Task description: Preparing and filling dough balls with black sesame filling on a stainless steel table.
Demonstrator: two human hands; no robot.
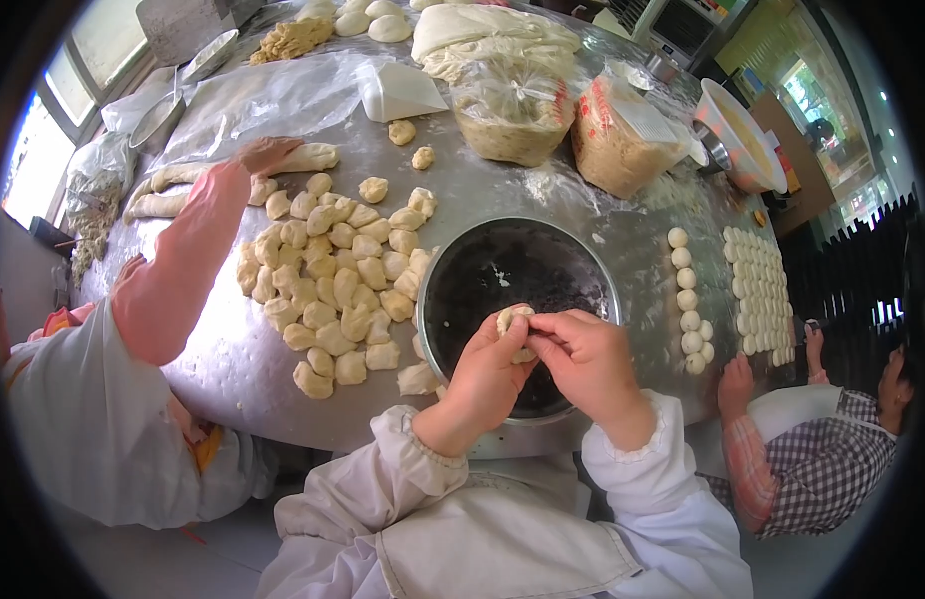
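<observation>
Above the near part of a steel bowl point(426, 299) with dark filling inside, both my hands meet at a small piece of pale dough point(505, 320). My left hand point(477, 374) cups it between thumb and fingers. The thumb and fingertips of my right hand point(588, 363) pinch at its right side; whether filling is inside the dough cannot be seen. Left of the bowl lies a heap of cut dough pieces point(335, 273). To the right, a column of round dough balls point(685, 299) rests on the steel table point(282, 419).
A co-worker's hand point(267, 153) touches a dough roll point(312, 157) at the left. Another person point(822, 457) stands at the right by rows of dough balls point(758, 292). Two plastic-wrapped tubs point(511, 131) point(619, 150), a white scraper point(402, 90) and a large dough mass point(492, 34) lie beyond the bowl.
</observation>
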